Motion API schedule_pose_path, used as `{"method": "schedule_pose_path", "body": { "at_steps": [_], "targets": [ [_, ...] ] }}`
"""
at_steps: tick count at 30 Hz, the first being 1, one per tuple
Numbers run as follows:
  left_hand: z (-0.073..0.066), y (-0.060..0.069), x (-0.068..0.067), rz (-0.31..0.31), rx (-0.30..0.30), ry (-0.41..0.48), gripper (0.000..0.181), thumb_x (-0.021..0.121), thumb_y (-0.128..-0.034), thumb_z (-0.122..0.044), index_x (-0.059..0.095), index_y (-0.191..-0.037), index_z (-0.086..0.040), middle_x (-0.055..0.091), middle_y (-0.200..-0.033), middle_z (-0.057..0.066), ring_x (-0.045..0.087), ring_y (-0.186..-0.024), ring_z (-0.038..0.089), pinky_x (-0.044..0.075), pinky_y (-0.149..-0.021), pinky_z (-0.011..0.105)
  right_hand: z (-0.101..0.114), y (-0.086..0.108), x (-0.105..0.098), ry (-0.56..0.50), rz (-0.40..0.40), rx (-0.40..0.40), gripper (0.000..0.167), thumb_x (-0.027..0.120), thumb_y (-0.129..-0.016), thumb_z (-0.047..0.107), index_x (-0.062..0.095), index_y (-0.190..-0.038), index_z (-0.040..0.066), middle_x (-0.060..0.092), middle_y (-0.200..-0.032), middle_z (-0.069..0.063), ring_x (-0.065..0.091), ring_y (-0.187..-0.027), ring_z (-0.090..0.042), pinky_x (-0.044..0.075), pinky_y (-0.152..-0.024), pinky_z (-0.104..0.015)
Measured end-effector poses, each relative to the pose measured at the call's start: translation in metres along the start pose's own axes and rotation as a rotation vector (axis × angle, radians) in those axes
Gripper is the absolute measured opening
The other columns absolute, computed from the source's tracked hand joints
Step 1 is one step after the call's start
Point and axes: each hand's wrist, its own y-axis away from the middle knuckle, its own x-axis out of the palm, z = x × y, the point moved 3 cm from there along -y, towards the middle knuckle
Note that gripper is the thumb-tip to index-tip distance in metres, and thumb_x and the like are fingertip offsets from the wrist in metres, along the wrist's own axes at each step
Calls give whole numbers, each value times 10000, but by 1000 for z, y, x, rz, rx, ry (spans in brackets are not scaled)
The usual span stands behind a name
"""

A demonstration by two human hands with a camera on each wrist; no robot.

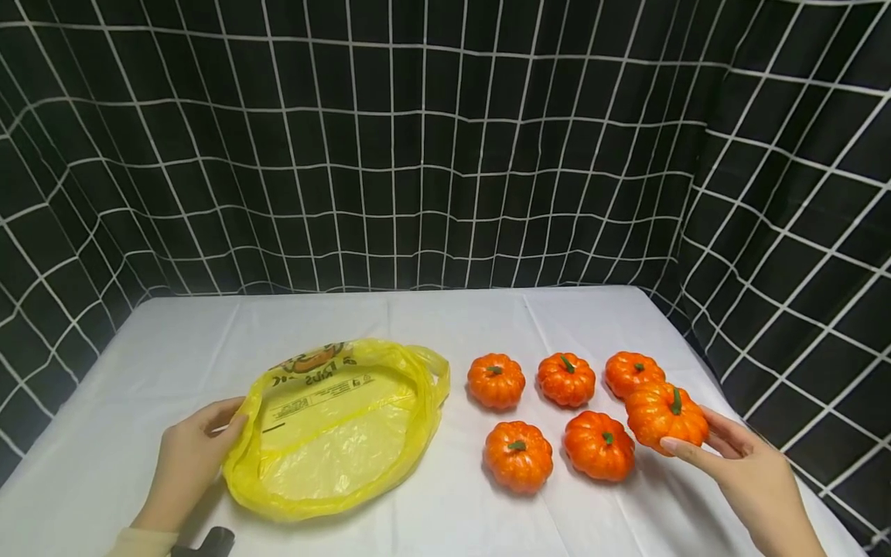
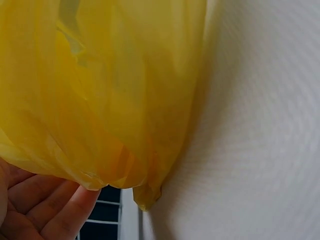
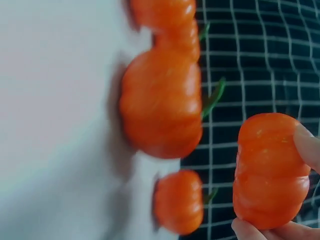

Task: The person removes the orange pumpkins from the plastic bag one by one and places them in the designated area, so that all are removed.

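Note:
A yellow plastic bag (image 1: 334, 507) lies on the left half of the white table, its wide mouth spread upward and printing visible inside. My left hand (image 1: 198, 449) pinches the bag's left rim between thumb and fingers; in the left wrist view the bag (image 2: 115, 100) covers part of that hand (image 2: 50, 205). Over at the right, my right hand (image 1: 748, 464) grips a small orange pumpkin (image 1: 664, 418) with a green stem, raised above the table. The right wrist view has this pumpkin (image 3: 272, 172) between thumb and fingers, apart from the others.
Several more pumpkins stand in two rows right of the bag, among them a front-left one (image 1: 518, 458) and a back-right one (image 1: 632, 374). A white cloth covers the table (image 1: 445, 325). Black curtains (image 1: 418, 139) with white grid lines hang behind and at both sides.

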Motion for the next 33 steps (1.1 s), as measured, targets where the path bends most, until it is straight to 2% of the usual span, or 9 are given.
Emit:
{"method": "schedule_pose_path", "body": {
  "at_steps": [1,3,4,10,17,23,30,33],
  "targets": [
    [0,0,0,1,-3,2,363,597,-992,-255,648,-1284,-45,674,-1250,215,656,-1132,432,541,-969,555,-3,-3,-1,-5,0,7,971,715,-854,550,245,-1579,106,284,-1593,-188,286,-1469,-377,402,-1156,-389],
    [0,0,0,1,-7,3,366,599,-992,-256,647,-1284,-41,672,-1253,217,651,-1141,434,542,-968,551,-10,-8,-2,-15,6,28,987,710,-860,548,221,-1581,83,266,-1584,-209,270,-1474,-398,290,-1169,-596],
    [0,0,0,3,-9,4,369,597,-993,-262,646,-1285,-41,670,-1257,217,649,-1145,434,541,-971,551,-14,-11,-3,-9,5,34,991,708,-863,546,216,-1579,68,270,-1570,-224,273,-1472,-413,284,-1167,-607],
    [-1,0,0,0,-5,11,377,596,-995,-278,647,-1284,-41,668,-1264,212,645,-1154,432,534,-981,556,-32,-27,-5,44,6,52,1014,706,-862,552,216,-1562,6,281,-1535,-303,288,-1439,-470,299,-1135,-647],
    [1,0,2,36,-41,16,398,590,-1000,-283,624,-1313,-38,643,-1304,219,606,-1207,447,490,-1027,589,-49,-38,-4,102,46,56,1015,677,-874,573,219,-1546,-35,218,-1547,-333,227,-1442,-517,264,-1119,-663],
    [-3,-1,2,21,-27,5,371,596,-995,-245,634,-1295,-30,650,-1290,222,621,-1186,445,515,-1004,569,-56,-43,-1,89,70,101,1036,678,-879,557,179,-1538,-66,164,-1564,-355,185,-1447,-524,217,-1142,-689],
    [-5,-1,3,9,-5,11,353,599,-990,-220,644,-1280,-25,666,-1261,224,633,-1168,445,531,-987,555,-61,-44,1,115,72,140,1025,673,-877,559,216,-1516,-99,182,-1539,-390,236,-1398,-539,245,-1116,-709],
    [-5,-2,4,4,6,9,354,601,-990,-226,647,-1278,-27,672,-1255,219,638,-1163,440,533,-984,553,-62,-44,1,122,78,133,1000,659,-893,548,219,-1512,-104,181,-1535,-394,240,-1392,-537,246,-1112,-708]
  ]
}}
